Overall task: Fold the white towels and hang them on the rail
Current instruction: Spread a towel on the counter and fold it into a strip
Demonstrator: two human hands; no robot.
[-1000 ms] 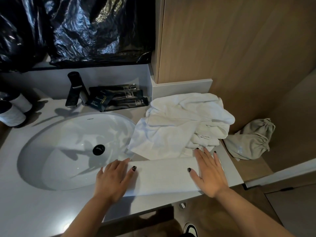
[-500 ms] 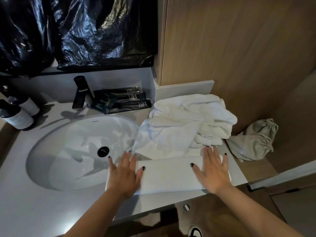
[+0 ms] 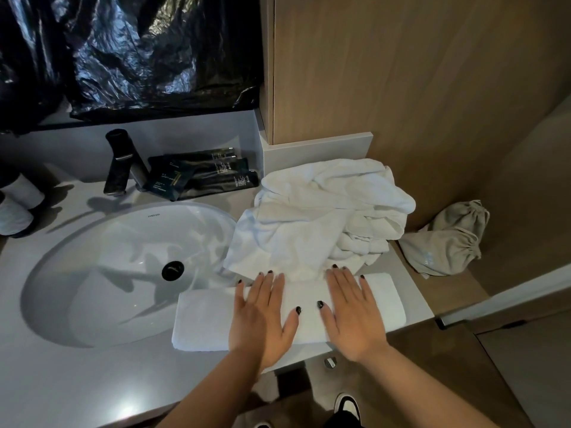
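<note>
A folded white towel [image 3: 204,319] lies as a long strip along the front edge of the grey counter [image 3: 77,384], its left end over the sink rim. My left hand [image 3: 262,316] and my right hand [image 3: 352,313] press flat on its middle, fingers straight, thumbs almost meeting. Behind them sits a crumpled pile of white towels [image 3: 318,217] against the wooden wall. No rail is in view.
An oval white sink [image 3: 102,273] with a black drain fills the left. A black faucet [image 3: 122,162] and dark toiletry packets [image 3: 200,177] stand behind it. Two dark-capped bottles [image 3: 15,205] sit far left. A grey drawstring bag [image 3: 448,239] lies on the lower shelf at right.
Both hands have slid inward along the folded towel, from its two ends to its middle. The towel's ends now lie uncovered.
</note>
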